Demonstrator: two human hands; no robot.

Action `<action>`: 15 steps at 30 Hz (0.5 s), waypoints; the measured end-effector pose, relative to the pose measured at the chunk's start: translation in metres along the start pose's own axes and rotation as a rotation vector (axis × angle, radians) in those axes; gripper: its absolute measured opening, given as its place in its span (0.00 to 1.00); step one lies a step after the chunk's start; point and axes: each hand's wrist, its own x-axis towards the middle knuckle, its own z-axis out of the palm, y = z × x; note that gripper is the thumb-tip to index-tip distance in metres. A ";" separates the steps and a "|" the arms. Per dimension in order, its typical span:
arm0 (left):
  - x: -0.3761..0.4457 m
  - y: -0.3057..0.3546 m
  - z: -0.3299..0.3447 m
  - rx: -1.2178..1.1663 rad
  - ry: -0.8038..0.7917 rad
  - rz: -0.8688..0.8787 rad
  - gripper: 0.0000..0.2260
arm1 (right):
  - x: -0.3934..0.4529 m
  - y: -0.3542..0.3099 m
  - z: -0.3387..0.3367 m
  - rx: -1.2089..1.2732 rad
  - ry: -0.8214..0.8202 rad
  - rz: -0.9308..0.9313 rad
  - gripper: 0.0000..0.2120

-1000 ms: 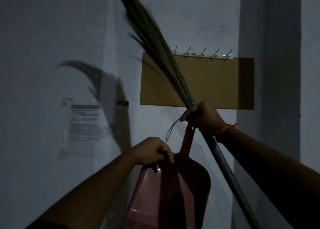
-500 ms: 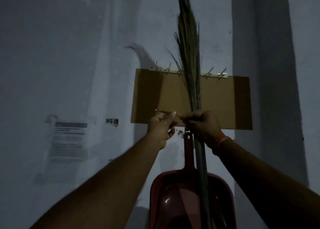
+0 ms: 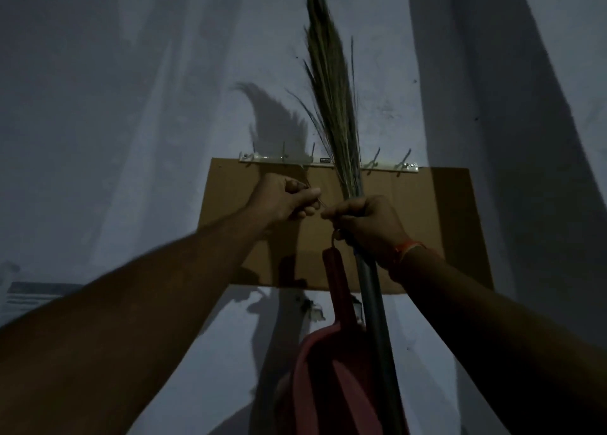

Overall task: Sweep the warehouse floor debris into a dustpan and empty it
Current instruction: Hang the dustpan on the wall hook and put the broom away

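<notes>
Against the wall, head view: right hand gripped the grass broom upright, dustpan hanging beneath. Left hand, off the dustpan a second earlier, pinched the hanging loop toward the hook rail. Broom swung from slanted to vertical; likely stowing tools, sweeping finished.

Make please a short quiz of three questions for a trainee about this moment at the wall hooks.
1. True or false: the broom points bristles up.
2. Which hand holds the broom and the red dustpan? A) left B) right
3. Fill in: the left hand pinches a thin ____ below the hook rail.

Key: 1 true. 2 B, the right hand. 3 loop, probably the broom's hanging cord; the light is dim.
</notes>
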 end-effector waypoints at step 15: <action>0.068 -0.029 0.017 -0.035 -0.026 -0.012 0.13 | 0.073 0.031 0.014 -0.027 0.051 -0.158 0.08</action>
